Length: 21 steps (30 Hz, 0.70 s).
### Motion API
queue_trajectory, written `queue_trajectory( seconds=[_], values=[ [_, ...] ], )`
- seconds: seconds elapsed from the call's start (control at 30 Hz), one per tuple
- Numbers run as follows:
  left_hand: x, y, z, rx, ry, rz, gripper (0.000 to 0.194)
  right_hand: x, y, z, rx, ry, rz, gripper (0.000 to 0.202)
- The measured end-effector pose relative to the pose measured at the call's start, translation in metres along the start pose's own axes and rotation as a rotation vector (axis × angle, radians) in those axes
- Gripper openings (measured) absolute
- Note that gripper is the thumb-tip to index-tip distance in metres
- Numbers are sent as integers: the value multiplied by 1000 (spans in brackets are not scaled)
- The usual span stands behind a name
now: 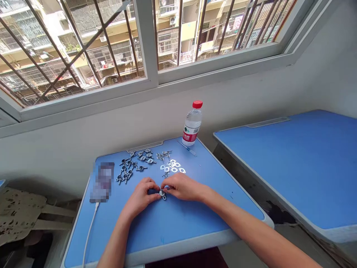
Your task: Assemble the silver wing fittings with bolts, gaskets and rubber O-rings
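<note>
Near the middle of the blue desk, a small metal part (163,194) is between my two hands. My left hand (144,194) pinches its left side with thumb and forefinger. From the right, my right hand (180,187) has its fingertips closed at the top of the part; anything tiny between them is too small to name. Just beyond my hands lie flat metal plates (174,169) with holes and a little pile of screws (166,174). Farther left are several dark-centred metal fittings (128,163), and small metal pieces with stems (164,155) lie behind the plates.
A water bottle (192,124) with a red cap stands at the desk's back right, beside a thin blue tool (190,150). At left lies a phone (102,182) with a white cable (90,229). Another blue desk (301,160) is to the right, beyond a gap.
</note>
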<state>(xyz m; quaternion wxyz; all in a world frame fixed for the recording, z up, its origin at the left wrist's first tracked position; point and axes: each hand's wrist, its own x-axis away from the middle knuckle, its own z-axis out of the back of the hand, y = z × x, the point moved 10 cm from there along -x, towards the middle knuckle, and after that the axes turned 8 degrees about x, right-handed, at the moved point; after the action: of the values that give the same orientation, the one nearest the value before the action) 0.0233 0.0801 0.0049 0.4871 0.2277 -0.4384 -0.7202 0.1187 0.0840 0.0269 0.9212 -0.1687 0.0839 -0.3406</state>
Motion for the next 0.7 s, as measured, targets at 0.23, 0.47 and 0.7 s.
queue_trajectory(
  seconds=[0.23,0.47,0.7],
  values=[
    [3,3,3,11,21,4,12,4,6,2,-6,-45,-55,23],
    [4,8,24,26,169,-18,20,15,63,39,-120,218,-350,17],
    [15,7,61,63,539,-57,38,28,115,42,-79,223,-530,17]
  ],
)
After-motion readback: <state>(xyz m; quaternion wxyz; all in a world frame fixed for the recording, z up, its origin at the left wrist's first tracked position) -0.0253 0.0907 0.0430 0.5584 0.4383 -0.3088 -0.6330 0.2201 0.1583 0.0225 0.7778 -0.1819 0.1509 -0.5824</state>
